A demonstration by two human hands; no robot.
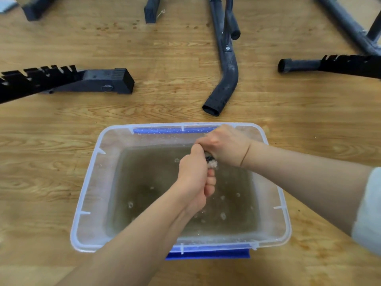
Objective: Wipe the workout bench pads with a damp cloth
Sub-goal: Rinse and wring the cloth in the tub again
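A clear plastic tub with blue handles sits on the wooden floor, holding murky water. Above the water my left hand and my right hand are both clenched on a small wet cloth, which shows only as a pale and dark bit between the fists. The two fists press against each other over the tub's far right part. No bench pad is in view.
Black metal bench frame parts lie on the floor beyond the tub: a notched bar with a square foot at left, a bent tube in the middle, another notched bar at right. Water drops spot the floor farther back.
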